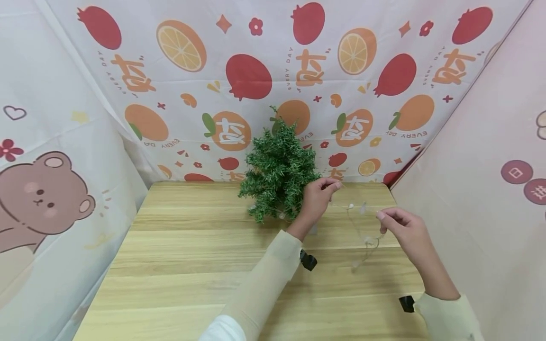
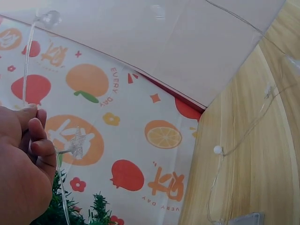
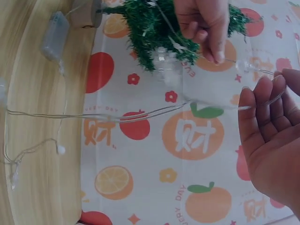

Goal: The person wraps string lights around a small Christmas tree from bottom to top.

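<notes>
Head: L hand pinches string lights just beside tree; R hand pinches them too, over table. L wrist: star bulb just beside L hand. R wrist: battery box nr tree; prob. best feed slack gently.

Your right hand pinching light string; your left hand pinching same string in front of green tree. Translucent box on tabletop beside tree's wooden base. Fruit-print cloth behind your hands.
</notes>
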A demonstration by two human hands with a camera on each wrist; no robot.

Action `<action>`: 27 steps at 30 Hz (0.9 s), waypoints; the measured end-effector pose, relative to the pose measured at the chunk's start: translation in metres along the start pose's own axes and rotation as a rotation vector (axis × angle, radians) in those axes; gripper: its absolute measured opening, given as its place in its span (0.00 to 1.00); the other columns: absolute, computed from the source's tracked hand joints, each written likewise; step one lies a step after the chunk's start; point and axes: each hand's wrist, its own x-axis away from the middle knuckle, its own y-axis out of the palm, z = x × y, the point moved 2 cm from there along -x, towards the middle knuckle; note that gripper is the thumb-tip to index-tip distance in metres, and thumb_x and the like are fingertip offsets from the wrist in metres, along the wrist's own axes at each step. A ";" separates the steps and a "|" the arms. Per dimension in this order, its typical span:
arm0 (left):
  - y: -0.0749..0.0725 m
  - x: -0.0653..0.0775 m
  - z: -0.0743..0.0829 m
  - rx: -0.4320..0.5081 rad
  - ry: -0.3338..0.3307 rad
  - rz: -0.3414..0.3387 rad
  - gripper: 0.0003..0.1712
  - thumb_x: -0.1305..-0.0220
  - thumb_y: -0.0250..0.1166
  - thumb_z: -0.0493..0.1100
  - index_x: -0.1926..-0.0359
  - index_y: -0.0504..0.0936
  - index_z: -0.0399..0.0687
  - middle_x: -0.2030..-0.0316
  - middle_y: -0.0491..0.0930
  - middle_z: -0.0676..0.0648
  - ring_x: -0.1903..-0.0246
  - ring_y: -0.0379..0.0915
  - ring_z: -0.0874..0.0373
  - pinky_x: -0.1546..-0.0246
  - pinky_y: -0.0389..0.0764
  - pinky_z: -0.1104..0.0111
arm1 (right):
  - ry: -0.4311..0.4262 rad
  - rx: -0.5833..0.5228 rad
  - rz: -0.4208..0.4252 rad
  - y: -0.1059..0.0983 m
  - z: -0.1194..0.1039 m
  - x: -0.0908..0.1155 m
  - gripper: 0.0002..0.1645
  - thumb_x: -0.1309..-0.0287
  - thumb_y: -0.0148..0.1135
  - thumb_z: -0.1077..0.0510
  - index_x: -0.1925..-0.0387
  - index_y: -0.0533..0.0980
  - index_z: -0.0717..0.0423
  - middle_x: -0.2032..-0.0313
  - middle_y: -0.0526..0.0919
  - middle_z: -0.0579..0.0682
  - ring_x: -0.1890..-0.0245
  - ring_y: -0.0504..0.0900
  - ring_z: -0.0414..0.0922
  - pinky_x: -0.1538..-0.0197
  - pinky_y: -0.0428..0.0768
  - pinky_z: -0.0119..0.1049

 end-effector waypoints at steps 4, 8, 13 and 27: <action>0.000 -0.004 -0.003 0.008 0.001 0.011 0.11 0.31 0.67 0.49 0.56 0.88 0.48 0.68 0.82 0.53 0.78 0.69 0.63 0.78 0.70 0.71 | -0.028 -0.094 0.042 -0.010 -0.002 0.002 0.15 0.29 0.61 0.52 0.60 0.82 0.61 0.73 0.83 0.46 0.67 0.83 0.41 0.54 0.78 0.25; -0.001 -0.007 -0.004 0.022 -0.001 0.021 0.11 0.30 0.66 0.47 0.55 0.88 0.47 0.70 0.82 0.54 0.77 0.69 0.62 0.77 0.70 0.71 | -0.048 -0.188 0.078 -0.018 -0.003 0.004 0.12 0.30 0.61 0.57 0.61 0.81 0.63 0.73 0.84 0.44 0.69 0.83 0.40 0.52 0.78 0.23; 0.000 -0.008 -0.004 -0.012 -0.005 0.019 0.09 0.30 0.66 0.48 0.58 0.89 0.51 0.72 0.80 0.55 0.77 0.69 0.62 0.77 0.71 0.71 | -0.113 -0.347 0.066 -0.026 -0.003 0.007 0.09 0.30 0.60 0.63 0.62 0.80 0.67 0.70 0.87 0.44 0.64 0.85 0.39 0.48 0.77 0.22; 0.001 -0.013 -0.005 -0.034 -0.029 0.028 0.10 0.30 0.66 0.50 0.57 0.89 0.52 0.64 0.85 0.52 0.71 0.72 0.62 0.72 0.74 0.70 | -0.363 -0.585 0.058 -0.050 0.000 0.010 0.10 0.38 0.51 0.83 0.58 0.77 0.81 0.64 0.89 0.54 0.62 0.88 0.44 0.50 0.83 0.30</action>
